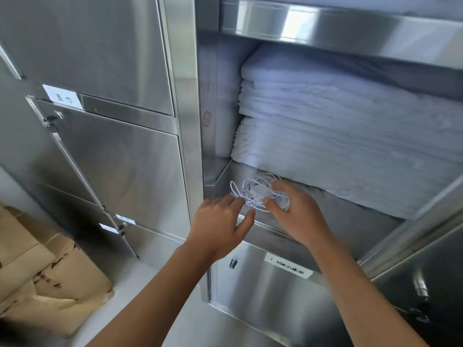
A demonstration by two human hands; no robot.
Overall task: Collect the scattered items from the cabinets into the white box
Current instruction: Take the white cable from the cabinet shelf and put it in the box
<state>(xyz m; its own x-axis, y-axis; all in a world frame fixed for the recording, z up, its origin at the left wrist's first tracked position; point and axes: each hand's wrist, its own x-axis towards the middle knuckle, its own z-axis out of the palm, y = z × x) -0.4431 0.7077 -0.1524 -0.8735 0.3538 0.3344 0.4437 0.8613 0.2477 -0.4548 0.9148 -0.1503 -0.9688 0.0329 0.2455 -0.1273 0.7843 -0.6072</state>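
Head view shows two bare forearms reaching up from the bottom of the frame to an open steel cabinet (190, 101). The left hand (220, 221) is spread, fingers loose, its fingertips just touching the left loops of a tangled white cable (255, 194). The right hand (295, 209) curls around the right side of the bundle, thumb and fingers closed on it. The cable sits at the front edge of the shelf (350, 219), just in front of a stack of folded white linen (350, 136) that fills the space behind. It looks light, limp and thin, so stray loops will likely trail and snag on the shelf lip; gathering the whole bunch in a closed fist around its middle seems safest. The white box is not in view.
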